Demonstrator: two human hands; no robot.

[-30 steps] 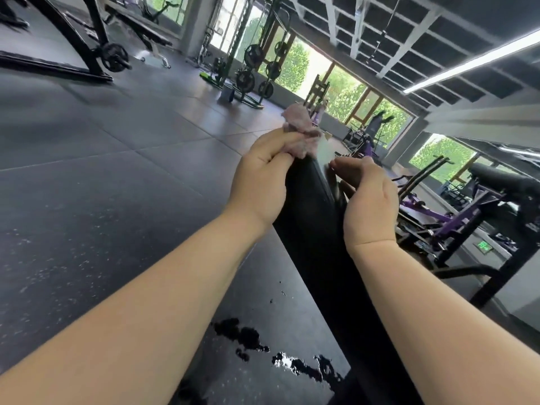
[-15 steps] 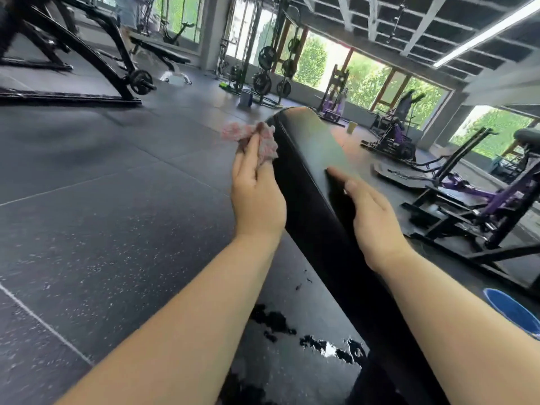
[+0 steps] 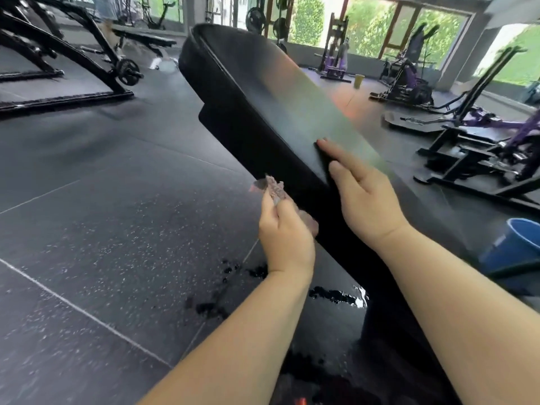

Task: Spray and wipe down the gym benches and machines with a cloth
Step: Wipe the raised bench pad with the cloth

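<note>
Two hands were at one black bench pad [image 3: 263, 92], which rose tilted away from the person. The left hand [image 3: 285, 229] gripped one small pinkish cloth [image 3: 273, 190] in curled fingers, just beside the pad's left edge; blur hid whether the cloth met the pad. The right hand [image 3: 365, 197] lay flat on the pad's top face, fingers straight and holding nothing. One blue bucket [image 3: 517, 247] stood on the floor [image 3: 87, 229] at the right, beside the right forearm. Several wet patches [image 3: 336, 295] shone on the floor under the pad. One yellow cup [image 3: 358, 80] stood far off, left of a far purple machine [image 3: 410, 78]; a nearer purple machine [image 3: 493, 133] made two.
</note>
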